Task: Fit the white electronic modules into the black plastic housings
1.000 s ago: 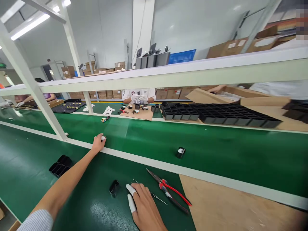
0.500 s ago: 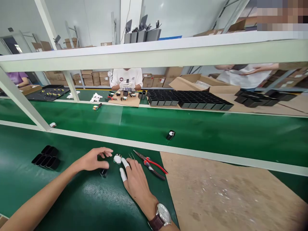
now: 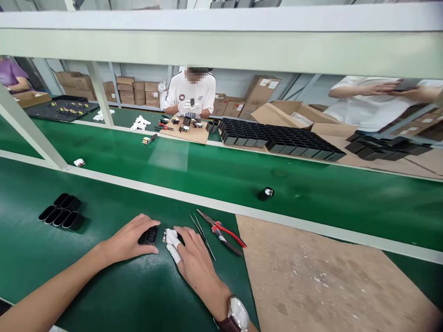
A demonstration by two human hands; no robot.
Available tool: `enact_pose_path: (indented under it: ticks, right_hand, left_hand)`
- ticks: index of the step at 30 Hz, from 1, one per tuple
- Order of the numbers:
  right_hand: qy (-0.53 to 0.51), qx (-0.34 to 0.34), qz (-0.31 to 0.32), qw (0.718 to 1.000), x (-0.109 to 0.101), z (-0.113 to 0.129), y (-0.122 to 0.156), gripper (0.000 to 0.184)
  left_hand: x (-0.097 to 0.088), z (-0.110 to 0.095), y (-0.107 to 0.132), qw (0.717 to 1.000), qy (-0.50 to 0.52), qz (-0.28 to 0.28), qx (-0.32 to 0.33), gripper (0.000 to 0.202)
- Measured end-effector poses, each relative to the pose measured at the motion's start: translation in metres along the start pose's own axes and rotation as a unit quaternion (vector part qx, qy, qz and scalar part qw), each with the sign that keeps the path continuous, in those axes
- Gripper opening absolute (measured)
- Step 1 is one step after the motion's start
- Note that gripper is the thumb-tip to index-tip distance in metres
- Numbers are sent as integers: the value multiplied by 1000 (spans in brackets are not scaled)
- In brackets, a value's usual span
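My left hand (image 3: 129,240) is curled around a small black plastic case (image 3: 151,236), its open end turned to the right. Facing it, my right hand (image 3: 197,258) pinches a small circuit board (image 3: 165,236) topped with white material. White finger cots cover two of its fingertips, and they partly hide the board. A narrow gap separates board and case. Just right of my right hand lie metal tweezers (image 3: 203,237) and long-nose pliers (image 3: 221,232) with red and black handles.
Several black cases (image 3: 62,213) stand at the left. A cardboard sheet (image 3: 332,276) covers the right side of the bench. Beyond a pale rail (image 3: 173,198), a green belt (image 3: 221,168) carries a filled case (image 3: 266,193) and loose boards. Co-workers sit and stand opposite.
My left hand has closed around the black case and brought it beside the board. My right fingers have closed on the board. The camera view has tipped downward.
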State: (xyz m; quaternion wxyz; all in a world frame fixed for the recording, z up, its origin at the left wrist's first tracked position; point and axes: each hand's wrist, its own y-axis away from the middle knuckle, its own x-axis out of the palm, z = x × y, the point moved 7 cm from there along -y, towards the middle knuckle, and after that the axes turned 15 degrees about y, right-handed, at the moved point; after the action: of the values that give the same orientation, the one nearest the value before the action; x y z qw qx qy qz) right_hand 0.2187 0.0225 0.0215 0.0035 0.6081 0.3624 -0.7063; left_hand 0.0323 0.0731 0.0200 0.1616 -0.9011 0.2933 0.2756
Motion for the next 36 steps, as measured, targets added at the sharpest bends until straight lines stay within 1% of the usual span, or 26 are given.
enact_pose_path:
  ticks: [1,3,5,8,10,13,16,17,20,22,25,28,30,32,34,36]
  right_hand:
    - [-3,5,4,1000,0,-1,0,27]
    - [-26,21,8,999,-1,-4,1,37]
    - [-52,35,4,998,-2,-8,1,46]
    - [-72,46,-5,996,-3,-11,2,43]
    - [-74,55,-3,996,-1,-10,2,43]
    - [-64,65,-2,996,2,-7,1,45]
    - [-64,75,-13,995,4,-3,-3,33]
    - [-69,82,-22,994,2,-4,-4,32]
    - [-104,102,-75,986,-11,-8,-5,38]
    - [-136,97,-107,980,-24,-8,-6,43]
    - [-158,67,-119,978,-38,-2,-7,50]
    - [-152,55,-118,980,-44,4,-8,53]
    - [-147,62,-117,980,-42,5,-8,52]
    - [-147,69,-116,980,-40,4,-7,52]
    - [-152,73,-119,979,-38,3,-6,51]
    - [-158,79,-119,977,-37,0,-6,49]
  left_hand:
    - [1,1,0,1000,-1,-4,-1,66]
    - [3,3,1,1000,3,-3,-10,71]
    - [3,4,1,999,18,11,-29,82]
    - [0,2,3,997,56,30,-52,101]
    - [-2,-1,3,995,76,33,-57,106]
    - [-1,-3,3,995,80,35,-55,102]
    - [4,0,2,996,62,34,-54,91]
    - [5,2,2,996,56,29,-57,87]
    - [5,5,2,998,47,5,-53,81]
    - [5,2,2,999,44,-8,-25,81]
    - [8,-7,2,999,29,-16,27,79]
    - [8,-9,2,998,-19,-45,47,79]
    - [7,-5,1,996,-51,-69,33,78]
    - [5,1,1,995,-62,-78,6,74]
    - [3,5,0,997,-41,-64,-22,73]
    - [1,3,0,998,11,-37,-39,82]
